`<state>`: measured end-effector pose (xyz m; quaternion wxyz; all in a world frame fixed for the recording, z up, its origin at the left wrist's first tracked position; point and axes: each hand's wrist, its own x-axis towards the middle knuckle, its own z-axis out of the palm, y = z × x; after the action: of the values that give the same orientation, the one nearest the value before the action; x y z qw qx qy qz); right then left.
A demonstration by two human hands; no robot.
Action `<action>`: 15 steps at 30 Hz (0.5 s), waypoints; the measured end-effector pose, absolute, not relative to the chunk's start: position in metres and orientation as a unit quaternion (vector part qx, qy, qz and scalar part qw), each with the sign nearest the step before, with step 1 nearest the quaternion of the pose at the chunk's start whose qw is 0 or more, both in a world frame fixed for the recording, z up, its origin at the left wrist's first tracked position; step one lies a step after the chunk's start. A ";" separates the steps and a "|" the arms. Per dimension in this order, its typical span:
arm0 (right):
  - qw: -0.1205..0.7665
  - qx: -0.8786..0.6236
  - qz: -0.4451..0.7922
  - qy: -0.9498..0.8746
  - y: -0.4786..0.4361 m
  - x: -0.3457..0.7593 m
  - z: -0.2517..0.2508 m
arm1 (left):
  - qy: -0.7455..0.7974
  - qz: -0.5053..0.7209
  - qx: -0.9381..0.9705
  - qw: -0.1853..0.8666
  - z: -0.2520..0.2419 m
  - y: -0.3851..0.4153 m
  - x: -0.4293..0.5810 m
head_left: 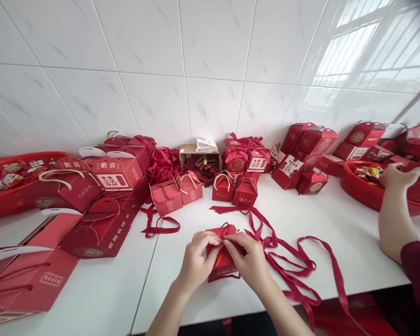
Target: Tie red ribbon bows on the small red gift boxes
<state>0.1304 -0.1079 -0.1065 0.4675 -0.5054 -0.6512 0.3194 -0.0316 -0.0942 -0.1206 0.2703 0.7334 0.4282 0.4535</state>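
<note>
A small red gift box [224,263] sits on the white table between my two hands. On top of it a dark red ribbon [227,229] forms a loop. My left hand [202,256] pinches the ribbon at the box's top from the left, thumb and forefinger together. From the right, my right hand [247,256] pinches the ribbon at the same spot, its fingertips almost touching the left ones. The exact knot is hidden behind the fingertips. A dark red cord handle [227,277] shows at the box's near side.
Long loose ribbons [294,266] trail right over the table edge; a short ribbon [161,230] lies left. Red boxes [115,172] are stacked along the wall. A red basin [7,205] of sweets stands left. At right, a co-worker's hand [399,176] is over another basin [357,186].
</note>
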 end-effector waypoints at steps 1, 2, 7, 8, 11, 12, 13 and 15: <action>0.463 -0.506 0.308 -0.659 -0.109 0.131 -0.106 | 0.428 0.462 0.728 0.271 -0.121 -0.094 -0.031; 0.459 -0.510 0.296 -0.664 -0.109 0.131 -0.107 | 0.427 0.470 0.723 0.272 -0.122 -0.094 -0.031; 0.451 -0.535 0.280 -0.657 -0.110 0.131 -0.113 | 0.432 0.488 0.703 0.285 -0.123 -0.095 -0.030; 0.448 -0.536 0.288 -0.655 -0.110 0.132 -0.114 | 0.433 0.489 0.699 0.291 -0.123 -0.095 -0.030; 0.427 -0.540 0.315 -0.653 -0.110 0.133 -0.114 | 0.429 0.490 0.690 0.316 -0.123 -0.095 -0.030; 0.415 -0.539 0.331 -0.654 -0.109 0.134 -0.113 | 0.426 0.488 0.689 0.324 -0.123 -0.095 -0.030; 0.403 -0.536 0.351 -0.654 -0.109 0.135 -0.112 | 0.425 0.485 0.689 0.331 -0.122 -0.094 -0.030; 0.386 -0.524 0.398 -0.647 -0.109 0.136 -0.111 | 0.425 0.478 0.689 0.341 -0.122 -0.093 -0.030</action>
<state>0.1360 -0.1092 -0.1107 0.3861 -0.5243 -0.6465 0.3976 -0.0296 -0.0930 -0.1215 0.3407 0.6891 0.4254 0.4776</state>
